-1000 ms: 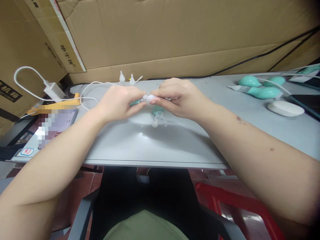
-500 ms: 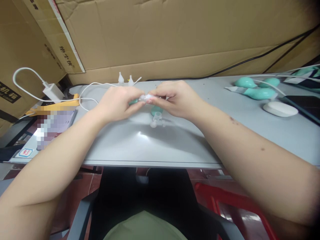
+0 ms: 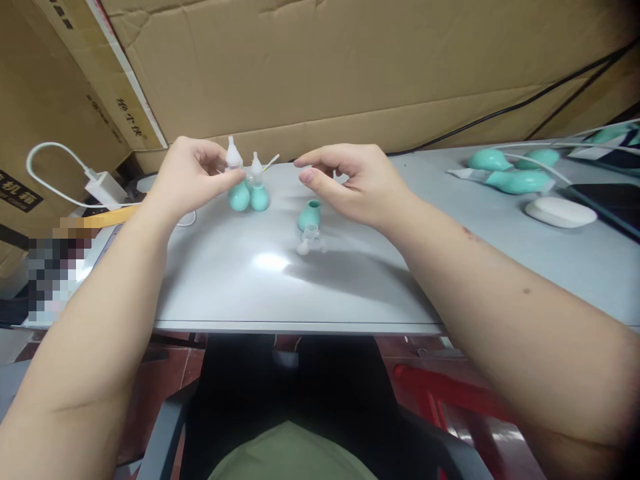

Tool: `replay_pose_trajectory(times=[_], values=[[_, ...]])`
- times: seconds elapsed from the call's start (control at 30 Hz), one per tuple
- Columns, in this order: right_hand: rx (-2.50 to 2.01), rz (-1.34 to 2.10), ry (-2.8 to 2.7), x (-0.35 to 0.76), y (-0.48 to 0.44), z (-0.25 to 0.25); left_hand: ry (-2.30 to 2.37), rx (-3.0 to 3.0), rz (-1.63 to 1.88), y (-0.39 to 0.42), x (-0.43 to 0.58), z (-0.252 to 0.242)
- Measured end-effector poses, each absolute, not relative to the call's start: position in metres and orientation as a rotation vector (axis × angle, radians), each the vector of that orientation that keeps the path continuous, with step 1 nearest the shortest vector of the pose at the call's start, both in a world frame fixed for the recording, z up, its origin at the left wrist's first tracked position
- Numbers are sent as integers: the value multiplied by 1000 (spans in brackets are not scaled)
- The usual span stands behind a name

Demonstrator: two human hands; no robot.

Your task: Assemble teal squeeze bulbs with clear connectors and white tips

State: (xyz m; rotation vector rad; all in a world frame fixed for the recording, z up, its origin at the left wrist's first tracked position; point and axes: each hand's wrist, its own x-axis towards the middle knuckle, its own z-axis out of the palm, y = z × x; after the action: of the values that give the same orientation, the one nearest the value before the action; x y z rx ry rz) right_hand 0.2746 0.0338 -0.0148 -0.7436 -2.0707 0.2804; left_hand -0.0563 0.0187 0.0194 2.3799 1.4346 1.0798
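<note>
My left hand [image 3: 200,177] is closed, thumb and fingers around the clear neck of a bulb nasal aspirator [image 3: 239,197], which is upright with its white tip pointing up. Close on its right stands a second nasal aspirator [image 3: 259,198], also green below and white-tipped. My right hand [image 3: 345,177] hovers above the table, thumb and fingers apart, holding nothing. Below and left of it, a green bulb [image 3: 310,215] leans with its neck hole showing. Small clear plastic parts [image 3: 311,233] lie just in front of that bulb.
More green bulbs [image 3: 520,181], some in clear wrapping, lie at the right by a white rounded case [image 3: 561,212] and a dark device [image 3: 610,207]. A white charger [image 3: 106,189] with its cable and a yellow strip [image 3: 117,215] are at left. Cardboard [image 3: 300,73] walls the back.
My hands, which were together on an aspirator lying sideways, have parted. The left has moved left to the upright aspirators; the right has opened and holds nothing. The loose green bulb shows more fully.
</note>
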Motion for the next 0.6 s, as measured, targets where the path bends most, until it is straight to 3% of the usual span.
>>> replay_pose_trajectory(times=[0.6], values=[[-779, 280, -2153, 276, 32, -13, 1665, 2338, 997, 48, -69, -5]])
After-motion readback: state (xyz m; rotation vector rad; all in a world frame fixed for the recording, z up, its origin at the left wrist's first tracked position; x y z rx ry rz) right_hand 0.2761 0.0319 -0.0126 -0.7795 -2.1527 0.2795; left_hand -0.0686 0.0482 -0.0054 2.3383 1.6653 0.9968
